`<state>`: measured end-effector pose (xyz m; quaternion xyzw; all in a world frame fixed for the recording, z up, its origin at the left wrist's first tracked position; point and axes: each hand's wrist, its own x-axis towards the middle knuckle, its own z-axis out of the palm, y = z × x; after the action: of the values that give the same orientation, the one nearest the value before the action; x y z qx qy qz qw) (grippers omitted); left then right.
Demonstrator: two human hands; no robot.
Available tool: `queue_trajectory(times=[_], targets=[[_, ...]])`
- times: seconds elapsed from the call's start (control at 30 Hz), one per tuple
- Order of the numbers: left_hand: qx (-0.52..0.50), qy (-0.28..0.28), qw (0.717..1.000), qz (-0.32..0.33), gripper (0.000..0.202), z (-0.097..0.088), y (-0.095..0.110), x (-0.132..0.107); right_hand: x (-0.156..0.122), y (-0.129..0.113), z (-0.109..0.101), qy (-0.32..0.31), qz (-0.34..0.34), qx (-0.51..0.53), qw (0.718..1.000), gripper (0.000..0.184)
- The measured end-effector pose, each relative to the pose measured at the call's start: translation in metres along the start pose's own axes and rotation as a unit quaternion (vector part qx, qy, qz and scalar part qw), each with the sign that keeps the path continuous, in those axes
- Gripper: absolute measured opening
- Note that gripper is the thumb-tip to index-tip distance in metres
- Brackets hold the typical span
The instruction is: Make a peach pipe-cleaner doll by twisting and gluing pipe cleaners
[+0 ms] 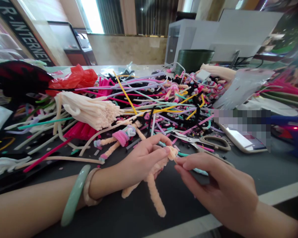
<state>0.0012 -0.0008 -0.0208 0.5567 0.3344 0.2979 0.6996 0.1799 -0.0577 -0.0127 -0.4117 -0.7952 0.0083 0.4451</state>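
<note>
Dark workbench [181, 205] heaped with pipe cleaners [149, 105] across mid-frame. Left hand [139, 165] and right hand [213, 188] both grip a peach pipe-cleaner doll [155, 195] in a narrow pinch.

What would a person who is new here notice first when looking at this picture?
A big heap of many-coloured pipe cleaners covers most of the table. In front of it, the left hand and right hand hold a small peach pipe-cleaner doll between them. A green bangle on the left wrist also stands out, and scissors lie beyond the right hand.
</note>
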Motion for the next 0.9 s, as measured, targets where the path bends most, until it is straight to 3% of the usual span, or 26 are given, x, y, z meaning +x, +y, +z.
queue_trajectory(times=[0.13,0.4,0.53,0.73,0.9], targets=[[-0.018,-0.006,1.0,0.005,0.011,0.0005,-0.0002,0.0003,0.0008,0.0017,0.0001,0.006,0.012,0.044,0.999,0.022],[-0.06,-0.018,0.998,0.009,0.007,0.0013,-0.0006,-0.0007,0.0021,0.0039,-0.0019,-0.039,0.056,0.084,0.994,0.019],[-0.069,-0.018,0.997,0.001,0.006,0.0014,0.0004,-0.0021,0.0023,0.0018,-0.0039,-0.075,0.121,0.086,0.986,0.016],[-0.097,-0.045,0.994,0.004,0.008,0.0008,0.0007,-0.0032,0.005,0.0015,-0.0023,-0.103,0.206,0.173,0.958,0.015],[-0.113,-0.073,0.991,0.012,0.012,0.0018,0.0011,-0.0033,0.0074,0.0017,-0.0019,-0.096,0.181,0.147,0.968,0.014]])
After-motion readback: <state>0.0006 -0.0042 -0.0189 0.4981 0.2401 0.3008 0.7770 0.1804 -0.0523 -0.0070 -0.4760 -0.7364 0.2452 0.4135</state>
